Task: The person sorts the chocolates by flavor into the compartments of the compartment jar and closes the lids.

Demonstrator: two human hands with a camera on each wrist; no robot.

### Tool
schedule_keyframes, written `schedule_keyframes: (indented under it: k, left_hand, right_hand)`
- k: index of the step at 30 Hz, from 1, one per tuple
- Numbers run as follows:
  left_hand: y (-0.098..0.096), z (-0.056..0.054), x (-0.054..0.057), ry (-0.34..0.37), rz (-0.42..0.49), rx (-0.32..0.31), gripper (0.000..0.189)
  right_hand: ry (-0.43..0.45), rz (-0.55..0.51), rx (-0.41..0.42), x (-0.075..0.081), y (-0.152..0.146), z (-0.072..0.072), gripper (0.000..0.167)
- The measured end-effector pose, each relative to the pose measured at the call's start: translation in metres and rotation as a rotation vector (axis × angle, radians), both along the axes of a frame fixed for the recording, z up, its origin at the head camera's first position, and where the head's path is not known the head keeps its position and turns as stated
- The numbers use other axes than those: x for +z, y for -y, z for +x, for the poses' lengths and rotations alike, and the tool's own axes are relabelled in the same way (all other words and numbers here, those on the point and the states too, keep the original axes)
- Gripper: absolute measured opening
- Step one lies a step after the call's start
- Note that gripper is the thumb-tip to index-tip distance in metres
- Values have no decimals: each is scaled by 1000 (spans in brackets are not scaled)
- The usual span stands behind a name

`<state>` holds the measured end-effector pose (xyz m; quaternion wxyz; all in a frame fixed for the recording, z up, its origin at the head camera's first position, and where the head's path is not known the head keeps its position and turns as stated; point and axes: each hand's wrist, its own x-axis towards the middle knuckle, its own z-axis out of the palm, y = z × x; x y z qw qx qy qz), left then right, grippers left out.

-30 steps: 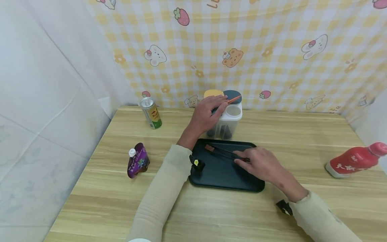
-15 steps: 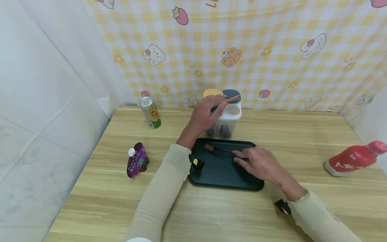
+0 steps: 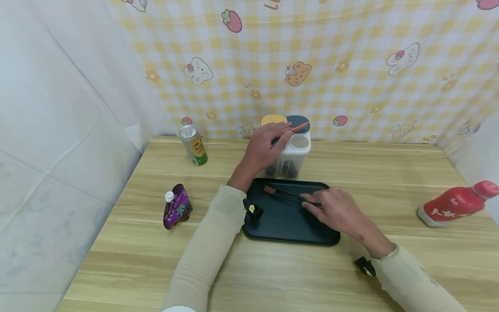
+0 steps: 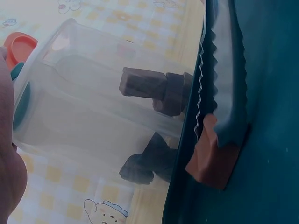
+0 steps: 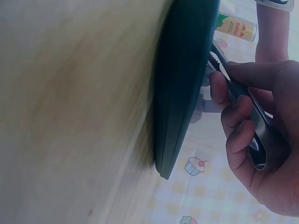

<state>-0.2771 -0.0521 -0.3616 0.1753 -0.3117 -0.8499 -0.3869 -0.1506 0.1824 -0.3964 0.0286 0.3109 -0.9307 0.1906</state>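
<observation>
My left hand [image 3: 269, 145] lies across the top of a clear storage container [image 3: 294, 162], its fingers extended beside a raised orange lid [image 3: 300, 127]. One round opening at the front right is uncovered. Dark brown chunks [image 4: 142, 83] sit at the bottom of the compartments, visible through the wall in the left wrist view. My right hand [image 3: 337, 210] grips metal tongs [image 3: 288, 196] with its fingers curled round the handle. Between the serrated tips of the tongs is a brown chunk [image 4: 212, 161], low over the dark green tray [image 3: 280, 227].
A drink can [image 3: 193, 145] stands at the back left, with a purple spouted pouch [image 3: 178, 207] in front of it. Far right, a red bottle [image 3: 454, 207] stands on the wooden table [image 3: 273, 277]. A patterned cloth [image 3: 249, 52] hangs behind the table.
</observation>
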Motion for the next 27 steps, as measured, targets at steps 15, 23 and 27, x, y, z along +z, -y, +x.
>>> schedule_keyframes:
  k: [15, 23, 27]
  left_hand:
    - [-2, -1, 0, -9, 7, 8, 41]
    - [-3, -2, -1, -6, 31, 0, 40]
    - [-1, -1, -2, -1, 28, 3, 39]
  right_hand:
    - [-203, -89, 33, 19, -18, 10, 29]
    - [-250, -169, -1, 48, -36, 18, 31]
    - [-299, -192, -8, 59, -42, 19, 33]
